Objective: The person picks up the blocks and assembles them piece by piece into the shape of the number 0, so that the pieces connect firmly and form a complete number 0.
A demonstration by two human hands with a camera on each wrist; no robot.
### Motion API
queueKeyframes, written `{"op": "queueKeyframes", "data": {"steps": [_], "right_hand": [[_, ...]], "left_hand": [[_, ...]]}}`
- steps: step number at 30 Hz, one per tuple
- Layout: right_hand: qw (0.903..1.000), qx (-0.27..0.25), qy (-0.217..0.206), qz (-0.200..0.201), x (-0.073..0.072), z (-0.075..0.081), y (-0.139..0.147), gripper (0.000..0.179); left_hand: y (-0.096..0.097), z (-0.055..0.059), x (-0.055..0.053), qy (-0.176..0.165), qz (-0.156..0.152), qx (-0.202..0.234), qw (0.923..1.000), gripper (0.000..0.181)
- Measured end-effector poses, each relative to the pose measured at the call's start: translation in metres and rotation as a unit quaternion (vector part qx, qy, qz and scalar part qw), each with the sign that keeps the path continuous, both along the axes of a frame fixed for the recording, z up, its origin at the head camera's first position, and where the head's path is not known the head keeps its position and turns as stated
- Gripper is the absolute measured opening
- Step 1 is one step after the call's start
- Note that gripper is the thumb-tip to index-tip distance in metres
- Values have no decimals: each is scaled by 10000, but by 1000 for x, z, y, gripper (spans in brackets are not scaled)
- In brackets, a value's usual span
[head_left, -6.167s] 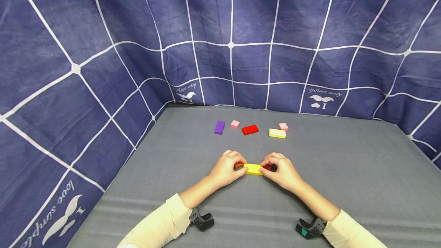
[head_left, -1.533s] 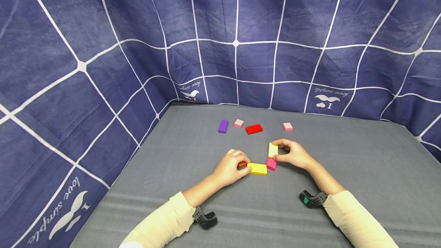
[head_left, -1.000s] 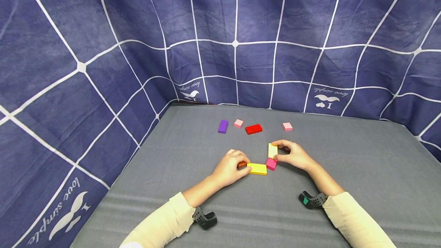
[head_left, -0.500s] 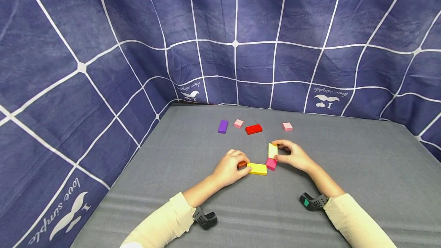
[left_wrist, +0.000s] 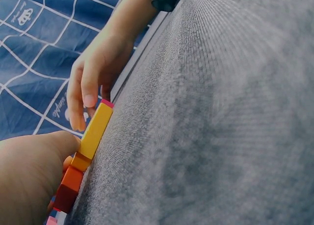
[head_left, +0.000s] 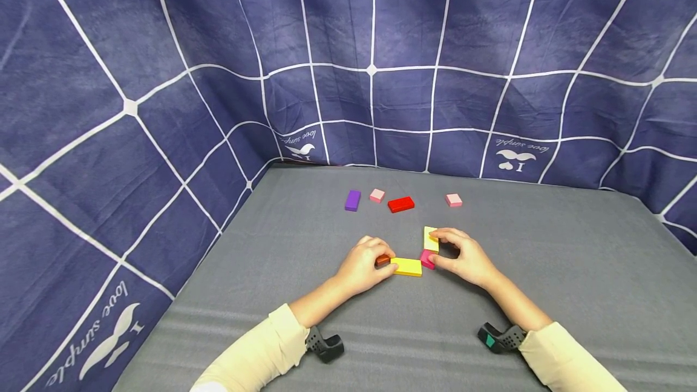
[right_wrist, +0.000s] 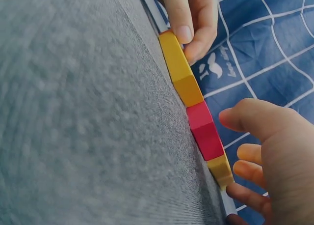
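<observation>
In the head view a yellow block (head_left: 408,267) lies with an orange block (head_left: 383,259) at its left end and a magenta block (head_left: 426,258) at its right. A pale yellow block (head_left: 430,244) extends away from the magenta one. My left hand (head_left: 362,268) pinches the yellow block's left end, thumb on the near side; its fingers partly hide the orange block. My right hand (head_left: 468,259) hovers loosely curved beside the magenta and pale yellow blocks. The right wrist view shows its thumb (right_wrist: 245,116) apart from the magenta block (right_wrist: 205,129), with nothing gripped.
Farther back on the grey cloth (head_left: 305,228) lie a purple block (head_left: 353,200), a pink block (head_left: 377,195), a red block (head_left: 401,204) and another pink block (head_left: 454,200). A blue gridded curtain (head_left: 403,101) closes off the back and left.
Since 6.2 seconds ago, the pale yellow block has come from the back row to the magenta block. My right hand has just loosened from it and shifted slightly nearer. My left hand stays put.
</observation>
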State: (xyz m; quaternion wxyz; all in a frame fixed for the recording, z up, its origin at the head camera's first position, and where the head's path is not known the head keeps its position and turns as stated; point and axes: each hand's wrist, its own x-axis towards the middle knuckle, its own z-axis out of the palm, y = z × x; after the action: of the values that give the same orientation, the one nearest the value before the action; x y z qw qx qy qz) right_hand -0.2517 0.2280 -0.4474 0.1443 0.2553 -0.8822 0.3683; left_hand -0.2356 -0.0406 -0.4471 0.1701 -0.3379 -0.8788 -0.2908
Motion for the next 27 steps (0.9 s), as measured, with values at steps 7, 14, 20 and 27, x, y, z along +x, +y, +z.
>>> {"op": "queueKeyframes", "data": {"steps": [7,14,20,27], "right_hand": [[10000,0,20,30,2,-1,1,38],[9999,-39,102,72,1,-2,2,39],[9998,-98,105,121,1,-1,3,38],[9997,-147,74,165,2,-4,1,38]], "left_hand": [[1,-1,-1,-3,-45,-6,10000,13],[2,1,-2,213,-117,-26,9997,12],[2,3,-1,170,-135,-8,9998,12],[-1,0,-2,41,-195,389,9990,11]]}}
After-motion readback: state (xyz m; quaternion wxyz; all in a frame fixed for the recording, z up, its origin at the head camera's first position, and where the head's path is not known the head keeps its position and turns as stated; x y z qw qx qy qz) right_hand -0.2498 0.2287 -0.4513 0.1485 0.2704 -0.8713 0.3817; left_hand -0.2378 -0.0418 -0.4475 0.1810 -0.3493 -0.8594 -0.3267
